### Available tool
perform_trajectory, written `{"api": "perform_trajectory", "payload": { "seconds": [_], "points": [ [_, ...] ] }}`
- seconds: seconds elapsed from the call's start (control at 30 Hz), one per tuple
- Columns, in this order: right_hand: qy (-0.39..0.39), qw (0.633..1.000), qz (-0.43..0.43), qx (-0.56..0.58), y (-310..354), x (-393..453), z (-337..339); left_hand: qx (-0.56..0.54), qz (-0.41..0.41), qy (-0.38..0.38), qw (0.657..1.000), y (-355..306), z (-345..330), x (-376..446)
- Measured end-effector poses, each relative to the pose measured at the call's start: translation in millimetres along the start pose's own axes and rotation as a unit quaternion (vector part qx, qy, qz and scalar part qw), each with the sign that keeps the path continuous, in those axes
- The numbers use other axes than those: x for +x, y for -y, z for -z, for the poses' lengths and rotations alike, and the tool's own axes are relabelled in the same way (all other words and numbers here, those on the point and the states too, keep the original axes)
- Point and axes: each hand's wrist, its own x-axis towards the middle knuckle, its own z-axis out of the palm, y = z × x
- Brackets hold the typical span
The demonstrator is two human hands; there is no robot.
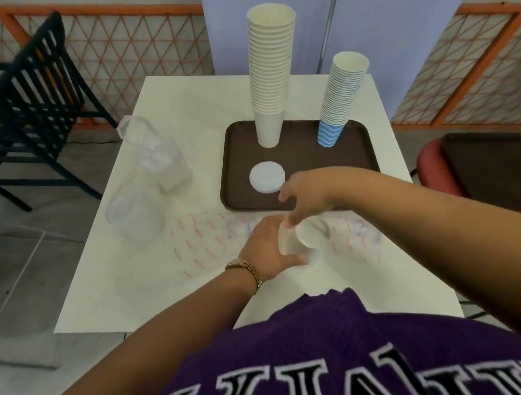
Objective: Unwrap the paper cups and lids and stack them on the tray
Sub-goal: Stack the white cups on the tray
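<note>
Your white table [106, 280] carries the brown tray [357, 150], where the tall white cup stack [271, 76], the blue-patterned cup stack [340, 97] and a pile of lids [266, 177] stand. Just in front of the tray, your left hand [268, 248] grips a wrapped stack of lids [306, 240]; your right hand [304, 195] pinches its wrapper, fingers curled.

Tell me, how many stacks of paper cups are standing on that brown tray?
2: a tall white stack at the back left of the tray, and a shorter blue-patterned stack at its back right.
</note>
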Motion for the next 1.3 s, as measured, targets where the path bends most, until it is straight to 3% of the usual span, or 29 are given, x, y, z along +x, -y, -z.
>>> {"api": "perform_trajectory", "payload": {
  "seconds": [0.23, 0.43, 0.53, 0.67, 0.73, 0.8, 0.87, 0.97, 1.1, 1.2, 1.3],
  "points": [
    [-0.026, 0.983, -0.003, -0.18, 38, 1, -50, 0.124, 0.078, -0.067, 0.987, 50, 9, -9],
    [-0.002, 0.946, -0.05, -0.32, 57, 10, -78, 0.232, 0.116, 0.002, 0.966, 70, 11, -20],
    [0.006, 0.938, -0.072, -0.339, 51, 15, -89, 0.23, 0.107, 0.038, 0.966, 81, 14, -22],
    [-0.012, 0.933, -0.029, -0.358, 25, 5, -85, 0.197, 0.115, 0.061, 0.972, 90, 17, -21],
    [0.004, 0.958, -0.03, -0.284, 5, 1, -72, 0.19, 0.115, 0.057, 0.973, 92, 18, -18],
    [0.04, 0.992, -0.059, -0.107, -19, -4, -58, 0.189, 0.12, 0.051, 0.973, 92, 20, -15],
    [0.062, 0.991, -0.063, 0.097, -45, -11, -49, 0.192, 0.123, 0.049, 0.972, 90, 24, -12],
    [0.021, 0.937, -0.032, 0.347, -70, -19, -49, 0.206, 0.126, 0.058, 0.969, 85, 30, -10],
    [-0.051, 0.798, 0.032, 0.6, -81, -15, -52, 0.227, 0.129, 0.075, 0.962, 88, 35, -3],
    [-0.098, 0.737, 0.067, 0.665, -75, -10, -38, 0.244, 0.137, 0.084, 0.956, 80, 39, 3],
    [-0.162, 0.713, 0.103, 0.675, -68, -1, -11, 0.261, 0.13, 0.085, 0.953, 75, 42, 7]
  ]
}}
